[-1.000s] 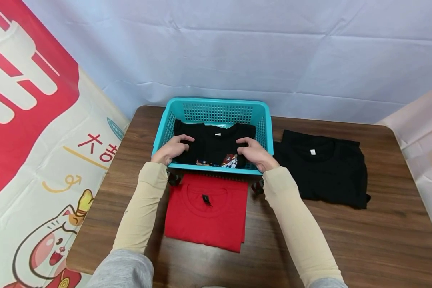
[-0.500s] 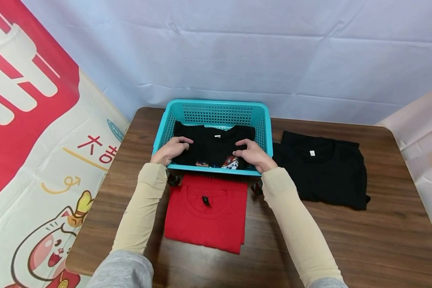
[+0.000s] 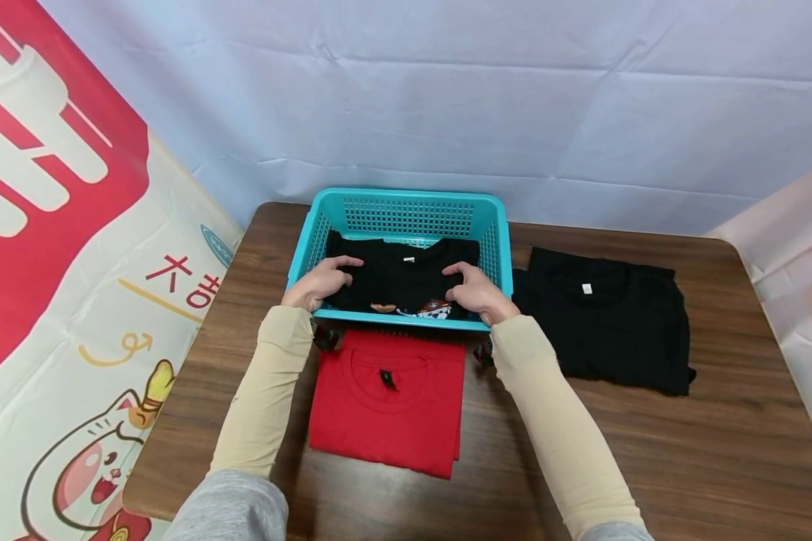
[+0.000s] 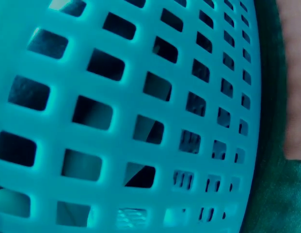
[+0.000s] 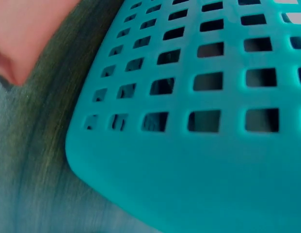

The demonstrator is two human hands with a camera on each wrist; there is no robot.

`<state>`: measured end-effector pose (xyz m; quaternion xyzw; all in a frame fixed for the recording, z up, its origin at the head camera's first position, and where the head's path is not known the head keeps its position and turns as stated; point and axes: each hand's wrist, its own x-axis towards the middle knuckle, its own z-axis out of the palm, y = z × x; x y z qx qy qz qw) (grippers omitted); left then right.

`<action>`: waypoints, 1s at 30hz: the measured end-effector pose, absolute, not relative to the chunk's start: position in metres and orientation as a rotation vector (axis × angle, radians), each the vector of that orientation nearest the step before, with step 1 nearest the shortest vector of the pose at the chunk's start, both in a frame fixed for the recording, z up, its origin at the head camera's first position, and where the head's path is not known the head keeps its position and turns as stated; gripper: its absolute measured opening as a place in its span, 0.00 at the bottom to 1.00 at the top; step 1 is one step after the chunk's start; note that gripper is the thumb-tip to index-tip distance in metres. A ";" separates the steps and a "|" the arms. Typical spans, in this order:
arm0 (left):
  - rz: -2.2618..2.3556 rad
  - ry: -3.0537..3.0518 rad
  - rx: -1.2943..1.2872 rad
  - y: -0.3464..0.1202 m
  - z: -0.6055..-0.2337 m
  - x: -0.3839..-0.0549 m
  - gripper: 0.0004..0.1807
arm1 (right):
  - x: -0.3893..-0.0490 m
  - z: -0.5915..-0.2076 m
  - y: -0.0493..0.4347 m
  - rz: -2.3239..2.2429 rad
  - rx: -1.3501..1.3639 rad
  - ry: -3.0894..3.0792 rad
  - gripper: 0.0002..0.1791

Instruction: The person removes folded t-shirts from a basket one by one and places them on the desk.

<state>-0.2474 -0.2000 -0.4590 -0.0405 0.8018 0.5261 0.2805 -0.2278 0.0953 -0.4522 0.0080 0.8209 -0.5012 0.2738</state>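
Note:
In the head view, a folded black T-shirt (image 3: 406, 274) with a white neck label and a colourful cartoon print lies inside a turquoise plastic basket (image 3: 409, 194). My left hand (image 3: 321, 282) reaches over the basket's near left corner and touches the shirt's left side, index finger and thumb apart. Opposite it, my right hand (image 3: 479, 291) touches the right side, its index finger extended over the cloth. The other fingertips are hidden. The left wrist view is filled by the basket's slotted wall (image 4: 135, 102); the right wrist view shows its outer corner (image 5: 179, 160).
A folded red T-shirt (image 3: 389, 409) lies on the wooden table (image 3: 731, 451) in front of the basket, between my forearms. To the right is another folded black T-shirt (image 3: 616, 330). A pale cloth (image 3: 446, 98) hangs behind the table, and a printed banner (image 3: 128, 300) stands at left.
The printed front edge of the black T-shirt has sunk slightly into the basket, so less of the print shows. My right thumb has shifted a little; both hands stay in place.

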 end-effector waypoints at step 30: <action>1.311 2.155 -0.057 -0.199 -0.458 -0.246 0.31 | -0.227 -0.449 0.097 -1.345 0.020 2.193 0.29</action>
